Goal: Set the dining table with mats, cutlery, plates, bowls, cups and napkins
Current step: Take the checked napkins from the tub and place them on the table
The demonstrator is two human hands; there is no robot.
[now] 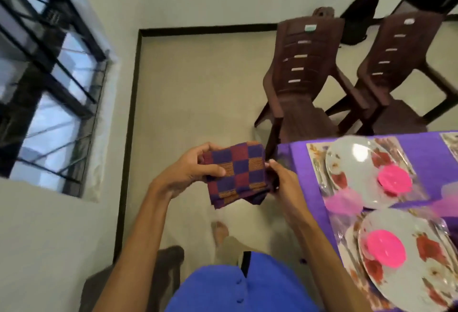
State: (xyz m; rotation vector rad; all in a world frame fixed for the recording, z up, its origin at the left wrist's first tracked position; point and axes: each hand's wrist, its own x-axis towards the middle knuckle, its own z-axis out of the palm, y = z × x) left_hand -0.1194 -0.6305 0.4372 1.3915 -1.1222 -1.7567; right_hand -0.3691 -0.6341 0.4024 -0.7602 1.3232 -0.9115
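A folded checked napkin (pixel 236 174) in purple, red and orange hangs in the air above the floor, left of the table. My left hand (pixel 188 170) grips its left edge with the thumb on top. My right hand (pixel 282 183) pinches its right edge. On the purple tablecloth (pixel 426 153) to the right lie two floral plates, one far (pixel 352 160) and one near (pixel 421 257), each on a floral mat (pixel 314 153). A pink upturned bowl sits on the far plate (pixel 394 179) and another on the near plate (pixel 385 248). Blurred cutlery (pixel 322 183) lies left of the far plate.
Two brown plastic chairs (pixel 297 76) (pixel 394 64) stand beyond the table's far end. A barred window (pixel 49 83) fills the wall at left. Beige floor (pixel 193 103) lies ahead between the wall and the table. A pink cup (pixel 343 201) sits blurred between the plates.
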